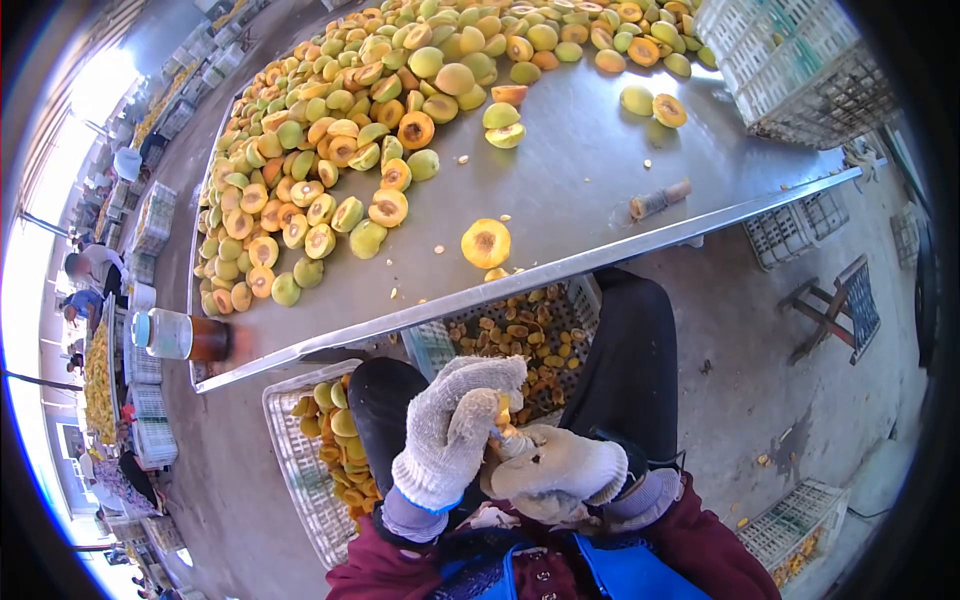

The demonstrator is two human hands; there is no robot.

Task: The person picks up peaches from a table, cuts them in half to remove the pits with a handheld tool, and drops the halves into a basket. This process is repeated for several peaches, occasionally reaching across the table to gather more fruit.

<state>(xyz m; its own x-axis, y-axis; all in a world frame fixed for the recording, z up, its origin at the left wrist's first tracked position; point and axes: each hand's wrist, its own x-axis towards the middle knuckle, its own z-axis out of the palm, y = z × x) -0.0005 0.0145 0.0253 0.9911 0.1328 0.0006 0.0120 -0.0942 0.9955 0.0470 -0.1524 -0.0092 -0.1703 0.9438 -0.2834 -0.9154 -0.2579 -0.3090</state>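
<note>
My left hand (pixel 455 425), in a greyish knitted glove, is closed around a small piece of yellow-orange peach (pixel 503 408), most of it hidden by the fingers. Pressed up close beside it is my right hand (pixel 565 468), also gloved, its fingers curled in; whatever they grip is hidden. Both hands are over my lap, between the knees. Just beyond them, below the table edge, a crate (pixel 425 345) holds brownish-orange fruit pieces. On the metal table (pixel 570 165) lies a large heap of halved peaches (pixel 330 150), and one cut half (pixel 486 243) sits near its front edge.
A jar of brown liquid (pixel 190 337) stands at the table's left corner. A short cylindrical tool (pixel 660 199) lies toward the right. A white crate (pixel 800 75) rests at the back right. Another crate (pixel 295 470) of peaches flanks my left knee. A stool (pixel 840 308) is at right. People work far left.
</note>
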